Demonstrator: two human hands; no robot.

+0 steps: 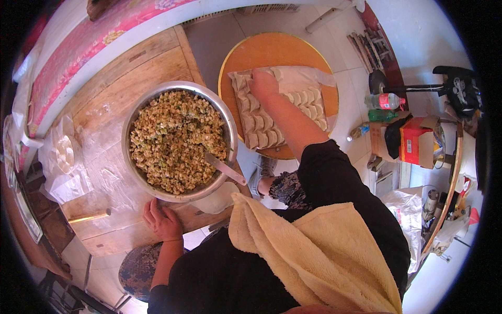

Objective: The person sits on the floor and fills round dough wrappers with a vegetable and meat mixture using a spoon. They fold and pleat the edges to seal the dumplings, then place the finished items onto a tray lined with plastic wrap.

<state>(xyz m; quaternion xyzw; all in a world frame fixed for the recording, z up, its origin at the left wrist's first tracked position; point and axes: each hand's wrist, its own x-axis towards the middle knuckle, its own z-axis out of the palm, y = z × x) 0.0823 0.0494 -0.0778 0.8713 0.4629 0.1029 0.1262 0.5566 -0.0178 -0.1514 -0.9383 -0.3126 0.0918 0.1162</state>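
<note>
The person's right hand point(265, 86) is reaching out over a floured tray point(295, 76) and is bending its fingertips down at the far left part, among the dumplings point(261, 138). The back of the hand is hiding the fingertips, so one cannot tell whether they are gripping a dumpling or only touching it. The dumplings are lying in close rows on the tray, some along its left side and more toward its right, and the tray is resting on a round bench point(280, 46) with a yellow rim.

The left hand point(164, 225) is resting at the near edge of a wooden bench point(157, 57), its fingers loosely bent and slightly spread, just below a large metal bowl point(232, 138). The bowl is standing on the wooden bench and is holding a crumbly brown filling point(172, 144) flecked with green. A utensil point(227, 168) is leaning in the filling, its handle crossing the bowl's right rim. To the left, a clear plastic bag point(65, 186) is lying on the bench, and nearer the person a golden rod point(89, 215) is lying. A yellow towel point(314, 246) is hanging over the person's dark top.
</note>
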